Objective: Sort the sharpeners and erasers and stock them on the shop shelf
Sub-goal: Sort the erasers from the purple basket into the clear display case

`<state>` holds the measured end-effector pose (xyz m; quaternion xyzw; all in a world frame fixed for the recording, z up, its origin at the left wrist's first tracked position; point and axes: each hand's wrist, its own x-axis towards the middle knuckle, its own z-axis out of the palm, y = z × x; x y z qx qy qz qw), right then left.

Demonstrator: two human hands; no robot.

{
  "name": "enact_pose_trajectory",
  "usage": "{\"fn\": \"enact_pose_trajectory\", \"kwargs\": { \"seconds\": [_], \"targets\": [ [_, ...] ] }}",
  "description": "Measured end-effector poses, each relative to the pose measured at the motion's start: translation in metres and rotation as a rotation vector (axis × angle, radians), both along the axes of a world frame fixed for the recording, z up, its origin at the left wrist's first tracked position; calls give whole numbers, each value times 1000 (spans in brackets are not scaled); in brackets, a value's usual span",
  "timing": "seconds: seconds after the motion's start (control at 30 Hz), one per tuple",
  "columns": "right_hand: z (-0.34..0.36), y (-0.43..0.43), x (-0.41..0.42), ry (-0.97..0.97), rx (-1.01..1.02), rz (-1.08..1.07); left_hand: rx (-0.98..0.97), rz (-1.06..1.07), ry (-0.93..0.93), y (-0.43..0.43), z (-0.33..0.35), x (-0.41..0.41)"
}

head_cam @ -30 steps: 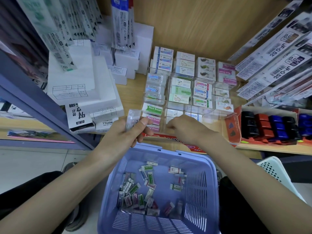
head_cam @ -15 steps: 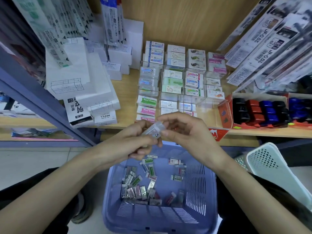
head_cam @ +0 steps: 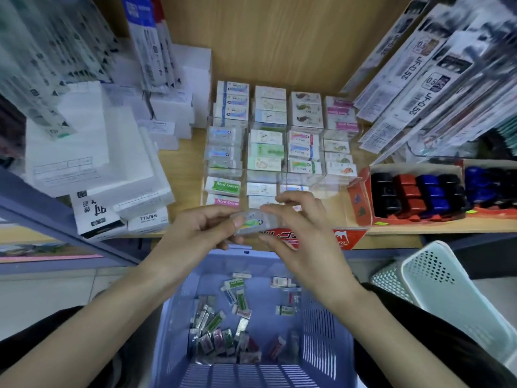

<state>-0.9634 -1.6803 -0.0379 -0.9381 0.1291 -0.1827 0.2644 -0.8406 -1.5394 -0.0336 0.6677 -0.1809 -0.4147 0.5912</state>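
Both hands on one clear-wrapped eraser (head_cam: 251,222) over the blue basket (head_cam: 330,326): left hand (head_cam: 195,233) grips it, right hand (head_cam: 296,231) looks like it's pinching the end.

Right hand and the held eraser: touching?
Touching. Head view: right hand pinches the eraser at its right end; left hand holds the other end.

Wooden shelf (head_cam: 183,177): a clear compartment tray (head_cam: 333,189) of erasers (head_cam: 267,149) is set mid-shelf. White refill boxes (head_cam: 92,152) are stacked left. A red carton (head_cam: 359,200) of sharpeners (head_cam: 428,191) is placed right.
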Motion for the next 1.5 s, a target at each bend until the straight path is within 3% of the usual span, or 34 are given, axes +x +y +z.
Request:
{"fn": "enact_pose_trajectory", "kwargs": {
  "seconds": [0.07,0.17,0.33,0.5,0.6,0.83,1.03,1.17,1.27,1.4,1.5],
  "targets": [
    [2,-12,2,-17,-99,30,-23,-13,5,-10,1,-4],
    [10,-39,2,3,-84,92,-55,-1,11,-23,1,-9],
    [30,-119,10,26,-35,-363,-52,4,-4,-30,-6,-7],
    [23,-147,26,87,-66,-447,-33,57,15,-29,-12,-3],
    [25,-129,34,13,38,-370,10,126,9,-25,-13,0],
    [11,-59,111,-7,35,-51,97,178,-86,-11,-15,9],
    [-19,-43,155,130,-295,-43,154,181,-124,4,-21,16],
    [-15,-48,155,173,-327,-61,200,119,-353,13,-22,17],
    [4,-40,134,90,-205,-16,138,32,-366,18,-23,14],
    [10,2,38,-138,19,151,83,-296,-123,37,-48,-13],
    [-46,20,-33,133,-63,294,273,-377,-74,56,-106,-32]
  ]
}}
